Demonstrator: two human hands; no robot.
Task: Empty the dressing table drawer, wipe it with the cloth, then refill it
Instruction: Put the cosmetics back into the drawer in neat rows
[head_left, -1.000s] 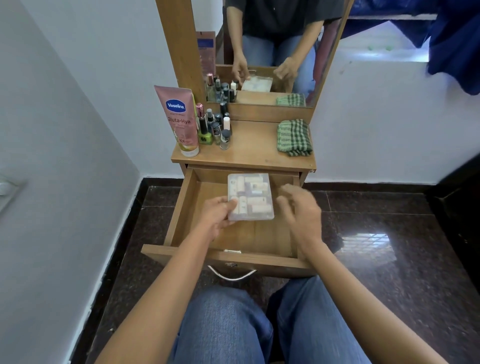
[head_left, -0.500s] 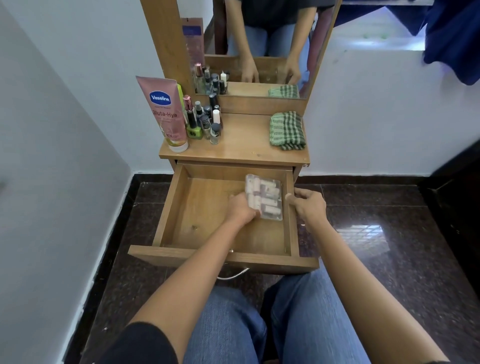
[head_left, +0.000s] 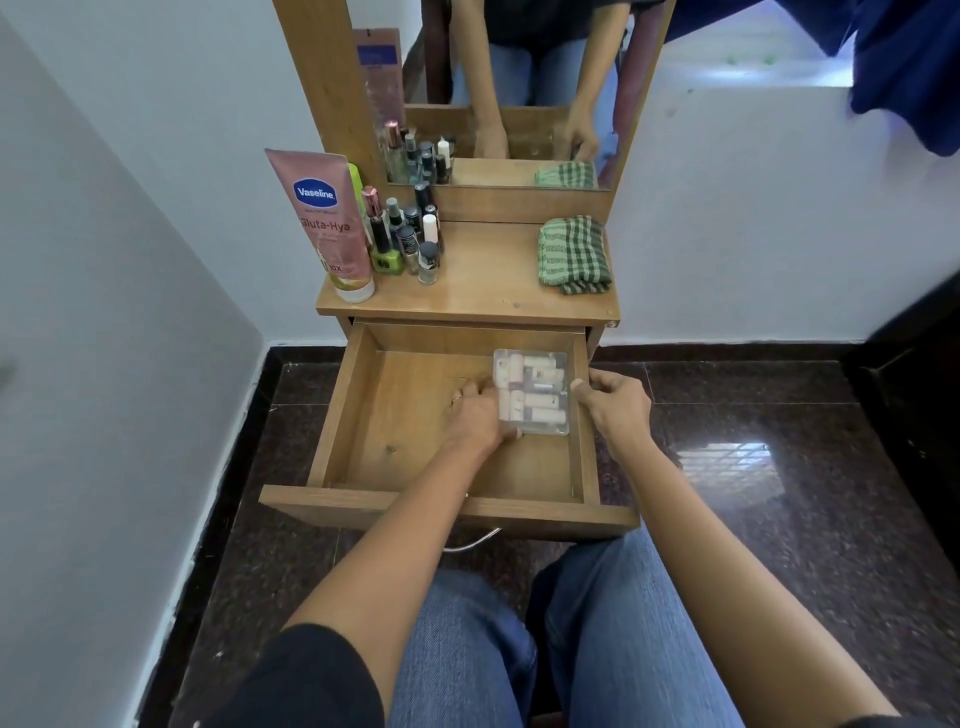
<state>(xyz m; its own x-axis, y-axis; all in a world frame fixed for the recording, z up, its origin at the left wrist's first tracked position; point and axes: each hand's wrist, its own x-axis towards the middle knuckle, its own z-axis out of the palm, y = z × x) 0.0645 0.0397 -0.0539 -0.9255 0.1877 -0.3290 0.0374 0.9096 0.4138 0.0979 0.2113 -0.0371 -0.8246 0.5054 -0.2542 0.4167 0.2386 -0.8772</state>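
The box (head_left: 532, 392) of tubes is laid at the right rear of the drawer (head_left: 415, 441). Its left edge is gripped by the left hand (head_left: 475, 418), thumb at the near corner. The drawer's right wall is pinched by the right hand (head_left: 615, 408). The cloth (head_left: 571, 254) is seen folded on the tabletop (head_left: 483, 280).

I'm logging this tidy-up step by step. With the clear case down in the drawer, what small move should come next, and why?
Probably let go of the case and lift the left hand to the bottles on the tabletop. The case lies flat in the drawer, by its right wall, with bare floor beside it. The bottles and cloth sit on top, so refilling looks barely begun.
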